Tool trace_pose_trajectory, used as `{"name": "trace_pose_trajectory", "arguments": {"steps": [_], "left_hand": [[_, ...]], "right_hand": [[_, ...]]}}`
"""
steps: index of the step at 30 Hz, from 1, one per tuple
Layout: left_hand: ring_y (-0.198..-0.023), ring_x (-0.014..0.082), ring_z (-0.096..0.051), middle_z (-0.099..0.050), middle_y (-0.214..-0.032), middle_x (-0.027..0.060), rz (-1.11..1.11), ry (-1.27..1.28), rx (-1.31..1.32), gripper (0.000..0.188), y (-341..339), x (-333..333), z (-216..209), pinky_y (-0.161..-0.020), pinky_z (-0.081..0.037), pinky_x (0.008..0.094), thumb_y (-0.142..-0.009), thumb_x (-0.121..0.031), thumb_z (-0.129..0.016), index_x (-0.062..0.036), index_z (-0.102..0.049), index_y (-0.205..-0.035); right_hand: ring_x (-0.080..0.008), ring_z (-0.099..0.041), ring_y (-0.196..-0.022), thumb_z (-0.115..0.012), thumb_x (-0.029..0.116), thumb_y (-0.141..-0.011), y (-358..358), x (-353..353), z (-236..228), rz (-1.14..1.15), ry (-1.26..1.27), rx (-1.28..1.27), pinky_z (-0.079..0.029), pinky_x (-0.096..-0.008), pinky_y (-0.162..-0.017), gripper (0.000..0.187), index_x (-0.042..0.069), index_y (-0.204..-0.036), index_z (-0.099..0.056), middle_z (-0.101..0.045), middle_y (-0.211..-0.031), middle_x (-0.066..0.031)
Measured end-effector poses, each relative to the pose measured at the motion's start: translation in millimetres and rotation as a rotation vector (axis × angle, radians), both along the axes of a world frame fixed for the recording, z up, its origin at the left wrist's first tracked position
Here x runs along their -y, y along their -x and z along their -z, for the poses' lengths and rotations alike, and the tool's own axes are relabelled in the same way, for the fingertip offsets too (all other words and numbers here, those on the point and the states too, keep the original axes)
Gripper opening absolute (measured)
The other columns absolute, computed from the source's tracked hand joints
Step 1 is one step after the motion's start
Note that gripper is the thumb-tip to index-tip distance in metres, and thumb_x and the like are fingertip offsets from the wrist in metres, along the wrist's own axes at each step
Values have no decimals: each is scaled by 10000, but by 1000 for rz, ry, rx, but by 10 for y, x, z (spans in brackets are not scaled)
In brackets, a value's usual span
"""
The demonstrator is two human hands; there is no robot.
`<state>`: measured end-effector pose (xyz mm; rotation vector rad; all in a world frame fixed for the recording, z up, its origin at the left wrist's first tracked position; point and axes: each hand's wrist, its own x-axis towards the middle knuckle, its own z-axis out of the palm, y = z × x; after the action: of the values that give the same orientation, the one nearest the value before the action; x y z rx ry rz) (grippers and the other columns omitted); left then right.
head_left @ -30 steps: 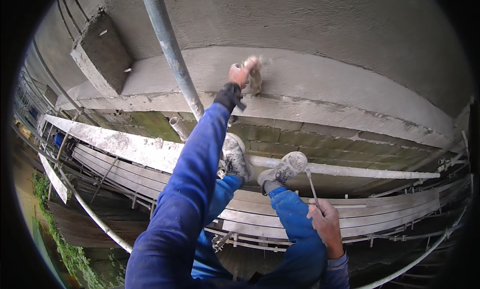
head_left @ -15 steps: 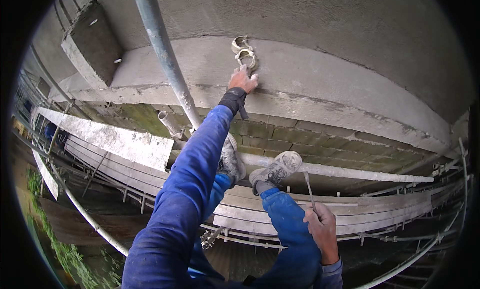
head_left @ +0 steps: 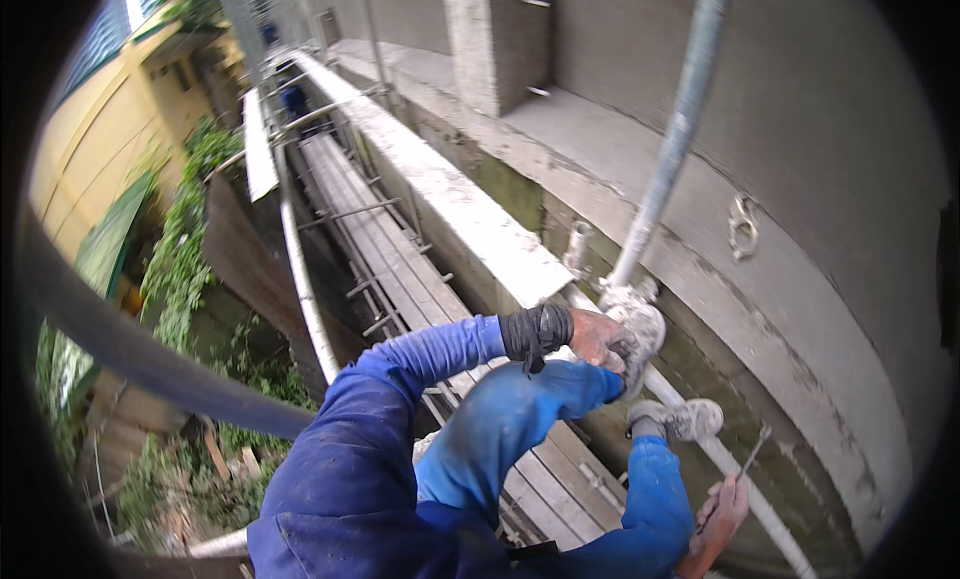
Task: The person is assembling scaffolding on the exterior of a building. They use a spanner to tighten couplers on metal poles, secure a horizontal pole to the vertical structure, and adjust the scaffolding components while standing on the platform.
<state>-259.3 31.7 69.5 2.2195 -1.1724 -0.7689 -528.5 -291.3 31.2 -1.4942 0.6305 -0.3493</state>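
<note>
While the body is braced on the horizontal scaffold tube (head_left: 700,449) by both shoes, the left hand (head_left: 598,339) is seen lowered to the coupler (head_left: 632,301) at the foot of the upright tube (head_left: 672,139); its fingers appear curled beside the left shoe (head_left: 643,341), though what they grip cannot be told. A thin metal rod (head_left: 748,461) is pinched in the closed right hand (head_left: 722,509), held low beside the knee. A wire loop (head_left: 742,227) hangs on the concrete wall (head_left: 830,159), apart from both hands. The step in hand is judged to be steadying at the joint; a firm handhold is called for before the rod is raised.
</note>
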Motion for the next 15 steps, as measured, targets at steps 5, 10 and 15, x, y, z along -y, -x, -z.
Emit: {"name": "trace_pose_trajectory", "arguments": {"steps": [5,10,15], "left_hand": [[-1100,366,-586,-590,-1189,267,-337,236,-48,655,434,-694,-75,-934,-460,414,-875,-415,-628,26,-456,-1328],[-1076,355,-601,-631,-1134,221,-217,-15,122,524,648,-739,591,-924,-467,426,-828,-380,-643,-46,-571,-1225],[-1101,357,-589,-628,-1139,224,-374,22,94,533,603,-704,510,-943,-459,426,-806,-369,-652,-48,-580,-1225]], "right_hand": [[-21,-340,-373,-519,243,-979,-245,42,-112,-89,99,67,-245,-194,-301,216,58,-1082,-565,-453,-641,34],[-67,-412,-412,-531,169,-951,-832,166,-232,-156,281,102,-309,-240,-359,183,7,-1028,-566,-508,-672,-19],[-168,-531,-502,-550,138,-891,-1214,903,1132,-248,818,49,-417,-353,-489,166,-9,-887,-625,-561,-624,-68]]}}
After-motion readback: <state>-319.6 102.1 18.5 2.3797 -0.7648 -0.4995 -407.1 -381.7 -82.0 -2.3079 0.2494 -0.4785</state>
